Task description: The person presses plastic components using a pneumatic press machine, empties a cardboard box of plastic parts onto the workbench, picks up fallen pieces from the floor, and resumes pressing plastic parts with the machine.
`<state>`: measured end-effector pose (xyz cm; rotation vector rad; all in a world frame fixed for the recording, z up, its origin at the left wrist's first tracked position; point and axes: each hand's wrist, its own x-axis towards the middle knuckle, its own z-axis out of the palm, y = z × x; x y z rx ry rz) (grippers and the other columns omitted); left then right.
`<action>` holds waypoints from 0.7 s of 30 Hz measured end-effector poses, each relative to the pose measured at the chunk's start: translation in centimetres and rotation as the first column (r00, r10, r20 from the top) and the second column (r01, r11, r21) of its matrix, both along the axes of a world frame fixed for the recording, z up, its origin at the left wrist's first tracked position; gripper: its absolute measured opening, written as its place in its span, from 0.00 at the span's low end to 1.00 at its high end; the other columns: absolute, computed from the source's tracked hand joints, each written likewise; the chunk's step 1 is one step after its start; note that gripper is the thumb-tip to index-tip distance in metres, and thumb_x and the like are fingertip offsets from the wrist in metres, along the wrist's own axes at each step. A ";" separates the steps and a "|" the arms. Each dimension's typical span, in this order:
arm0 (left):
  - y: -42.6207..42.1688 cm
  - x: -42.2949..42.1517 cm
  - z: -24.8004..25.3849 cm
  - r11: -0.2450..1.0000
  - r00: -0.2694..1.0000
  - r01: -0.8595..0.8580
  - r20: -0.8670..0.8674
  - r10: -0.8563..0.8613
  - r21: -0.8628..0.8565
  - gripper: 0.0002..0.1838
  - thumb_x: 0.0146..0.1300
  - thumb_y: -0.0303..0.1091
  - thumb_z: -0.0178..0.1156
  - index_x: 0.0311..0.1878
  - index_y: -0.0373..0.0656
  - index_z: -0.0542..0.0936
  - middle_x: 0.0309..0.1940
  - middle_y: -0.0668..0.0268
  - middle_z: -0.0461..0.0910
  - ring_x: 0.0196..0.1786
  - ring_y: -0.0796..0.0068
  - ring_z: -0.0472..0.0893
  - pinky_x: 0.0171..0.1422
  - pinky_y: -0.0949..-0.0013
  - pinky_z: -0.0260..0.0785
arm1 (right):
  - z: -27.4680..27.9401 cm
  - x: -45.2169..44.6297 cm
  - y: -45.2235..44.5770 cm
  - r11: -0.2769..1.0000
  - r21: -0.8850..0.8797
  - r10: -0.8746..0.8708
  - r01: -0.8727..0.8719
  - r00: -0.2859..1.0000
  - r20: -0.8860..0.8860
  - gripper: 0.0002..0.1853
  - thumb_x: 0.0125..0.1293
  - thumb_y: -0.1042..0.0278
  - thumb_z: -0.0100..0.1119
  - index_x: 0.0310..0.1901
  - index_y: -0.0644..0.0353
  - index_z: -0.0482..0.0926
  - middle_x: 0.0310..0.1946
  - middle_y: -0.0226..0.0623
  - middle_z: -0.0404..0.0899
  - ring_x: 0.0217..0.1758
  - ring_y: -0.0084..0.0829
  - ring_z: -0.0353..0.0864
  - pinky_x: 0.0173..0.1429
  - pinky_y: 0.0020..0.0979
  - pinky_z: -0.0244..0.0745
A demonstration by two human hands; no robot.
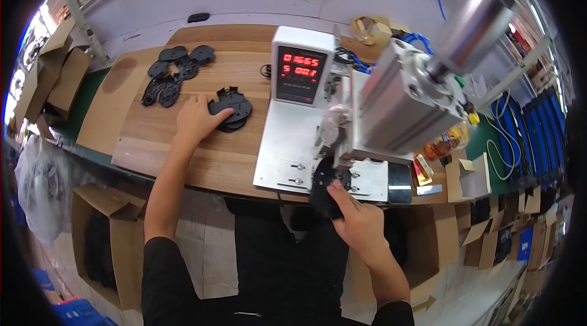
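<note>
Landmark: a white upright display box with glowing red digits [299,72], standing on the desk [202,158], whose top is brown wood-grain.

Right hand [362,231]: below and to the right of the display box, at the near edge of the desk. Its thumb presses the upper face of a flat black rounded plastic plate [324,194]; its other fingers are mostly hidden, and the plate is held between them and the thumb. The plate's far end sits under the head of a silver metal press with a thick cylinder [397,100], right of the display box; whether the head touches it cannot be told. The near end overhangs the edge of a pale metal base plate [278,148], which lies in front of the display box.

Left hand [194,119]: left of the display box. Thumb over the top of a small stack of black rounded plastic parts [235,107], other fingers bent at the left side; whether they grip cannot be told.

Farther left of the display box: a loose cluster of similar black plastic pieces [165,89]. Beyond and left of it: a small black oblong object [198,18]. Well right of it: a clear bottle with amber contents [437,147].
</note>
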<state>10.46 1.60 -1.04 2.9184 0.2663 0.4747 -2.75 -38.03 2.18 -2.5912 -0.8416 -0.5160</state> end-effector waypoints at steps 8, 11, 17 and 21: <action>2.0 -2.3 -3.5 0.867 0.987 0.151 0.115 -0.109 -0.475 0.34 0.58 0.52 0.74 0.56 0.33 0.79 0.52 0.51 0.81 0.52 0.48 0.82 0.58 0.54 0.74 | -1.0 -0.5 -0.3 0.996 0.090 0.017 -0.013 0.999 -0.043 0.32 0.46 0.72 0.72 0.58 0.55 0.80 0.64 0.33 0.81 0.24 0.33 0.84 0.29 0.29 0.77; 1.1 -5.2 -4.7 0.932 0.968 0.204 0.202 -0.147 -0.300 0.35 0.57 0.47 0.76 0.61 0.33 0.77 0.57 0.51 0.79 0.58 0.50 0.80 0.62 0.56 0.72 | -1.5 -0.5 0.3 0.994 0.103 -0.018 0.019 1.000 -0.011 0.29 0.45 0.73 0.72 0.55 0.56 0.81 0.61 0.35 0.83 0.24 0.31 0.84 0.28 0.29 0.77; 0.9 -6.1 -4.2 0.895 0.954 0.294 0.164 -0.252 -0.334 0.36 0.59 0.34 0.75 0.68 0.33 0.72 0.66 0.52 0.72 0.67 0.53 0.76 0.70 0.58 0.68 | 2.4 -2.8 -1.0 0.888 0.430 -0.145 0.159 0.987 -0.067 0.22 0.45 0.76 0.75 0.46 0.57 0.85 0.46 0.36 0.89 0.43 0.38 0.90 0.45 0.33 0.84; 2.7 -7.3 -6.5 0.535 0.889 0.436 0.437 -0.134 -0.724 0.22 0.66 0.20 0.65 0.62 0.37 0.72 0.60 0.53 0.77 0.61 0.58 0.79 0.68 0.58 0.71 | 2.2 -8.5 -8.1 0.653 0.337 -0.598 0.679 0.734 -0.320 0.20 0.53 0.74 0.72 0.50 0.54 0.85 0.47 0.40 0.88 0.43 0.37 0.90 0.46 0.33 0.84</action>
